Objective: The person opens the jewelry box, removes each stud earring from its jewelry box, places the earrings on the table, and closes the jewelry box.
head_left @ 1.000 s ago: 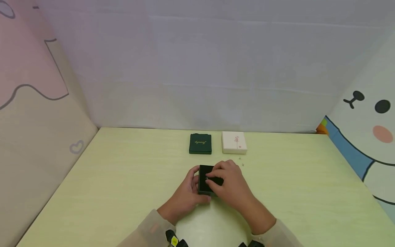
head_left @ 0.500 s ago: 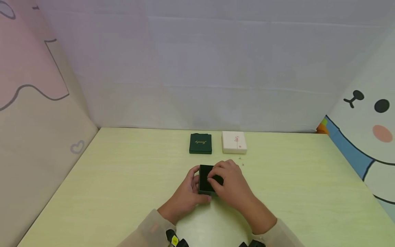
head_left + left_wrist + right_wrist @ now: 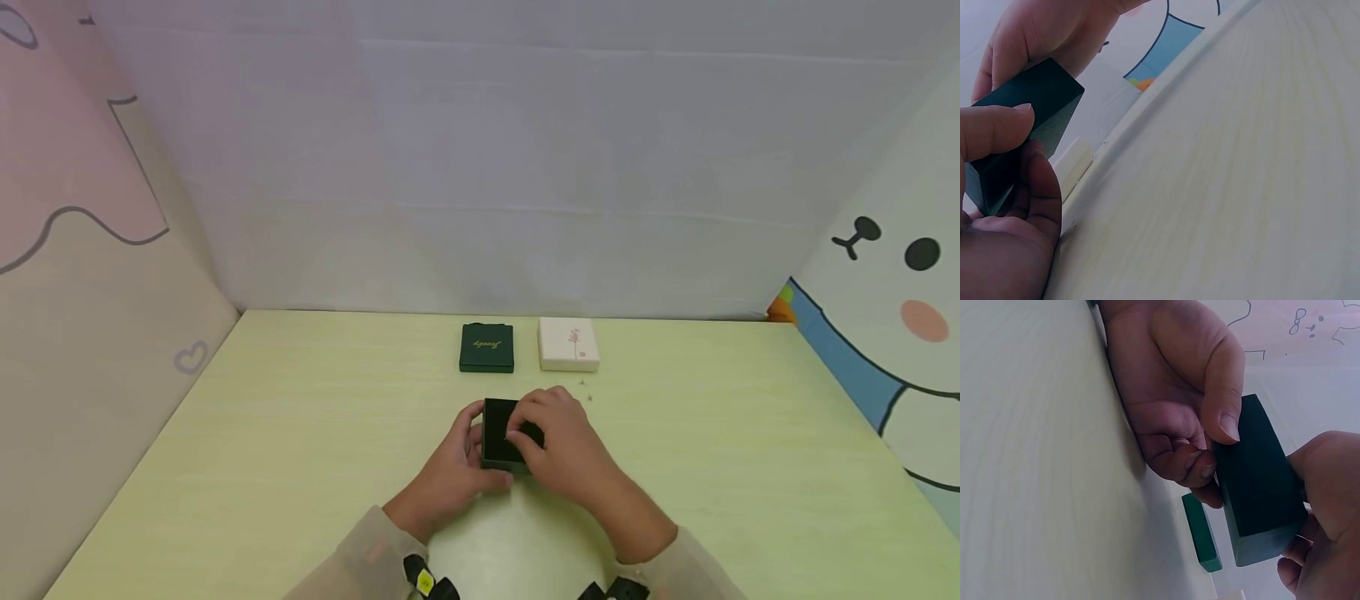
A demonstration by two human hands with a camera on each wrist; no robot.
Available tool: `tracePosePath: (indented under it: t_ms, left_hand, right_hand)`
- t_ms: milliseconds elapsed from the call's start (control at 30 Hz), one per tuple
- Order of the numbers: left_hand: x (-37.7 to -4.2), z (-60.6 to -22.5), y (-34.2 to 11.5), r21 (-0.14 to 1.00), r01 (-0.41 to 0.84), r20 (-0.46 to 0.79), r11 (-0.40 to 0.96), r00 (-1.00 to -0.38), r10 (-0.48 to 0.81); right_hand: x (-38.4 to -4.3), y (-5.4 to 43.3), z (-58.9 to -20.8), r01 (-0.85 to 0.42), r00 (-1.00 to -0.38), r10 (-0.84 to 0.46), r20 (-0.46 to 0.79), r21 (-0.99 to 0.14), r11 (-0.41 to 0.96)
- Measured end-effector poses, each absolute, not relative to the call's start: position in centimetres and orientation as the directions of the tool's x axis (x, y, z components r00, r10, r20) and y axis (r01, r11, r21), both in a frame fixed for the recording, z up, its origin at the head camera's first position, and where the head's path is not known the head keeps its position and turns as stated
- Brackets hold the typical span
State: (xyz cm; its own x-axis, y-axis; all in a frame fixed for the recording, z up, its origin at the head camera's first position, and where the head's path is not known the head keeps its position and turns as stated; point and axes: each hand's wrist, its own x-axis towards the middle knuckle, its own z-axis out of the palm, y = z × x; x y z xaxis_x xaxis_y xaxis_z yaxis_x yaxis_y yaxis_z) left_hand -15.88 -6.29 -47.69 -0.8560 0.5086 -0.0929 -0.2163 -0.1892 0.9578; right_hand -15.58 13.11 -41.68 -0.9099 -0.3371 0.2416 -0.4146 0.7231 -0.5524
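Observation:
In the head view my left hand (image 3: 450,486) grips a small dark green jewelry box (image 3: 495,417) from its left side, the black inside facing up. Its thumb lies along the near wall; in the left wrist view the box (image 3: 1038,94) is tilted above the table. My right hand (image 3: 570,450) reaches over the box, thumb and index finger pinched together above the black insert. A tiny shiny piece glints at those fingertips; they mostly hide it, so I cannot tell its kind. The right wrist view shows the box's green outer side (image 3: 1260,481) between both hands.
Farther back lies a flat dark green lid (image 3: 487,349) with gold lettering. Right of it is a white box (image 3: 567,344) with a pink flower print. Two tiny pieces (image 3: 589,398) lie on the pale table (image 3: 337,400) in front of the white box. Printed cloth walls surround the table.
The right fingertips have shifted slightly right over the black insert, and the shiny piece, plainer a second ago, is now mostly covered. The left hand and box have stayed nearly in place.

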Motion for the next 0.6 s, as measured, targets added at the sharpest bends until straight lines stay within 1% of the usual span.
tracePosePath:
  t_ms: [400, 600]
  left_hand:
    - [-16.2, -47.9, -6.4, 0.960, -0.211, -0.095, -0.182, -0.862, 0.498]
    - [-16.4, -48.0, -6.3, 0.961, -0.213, -0.102, -0.175, -0.864, 0.492]
  right_hand:
    - [-15.8, 13.3, -41.6, -0.405, -0.913, -0.350, 0.211, -0.580, 0.707]
    - [-16.4, 14.8, -41.0, -0.417, -0.908, -0.337, 0.249, -0.623, 0.662]
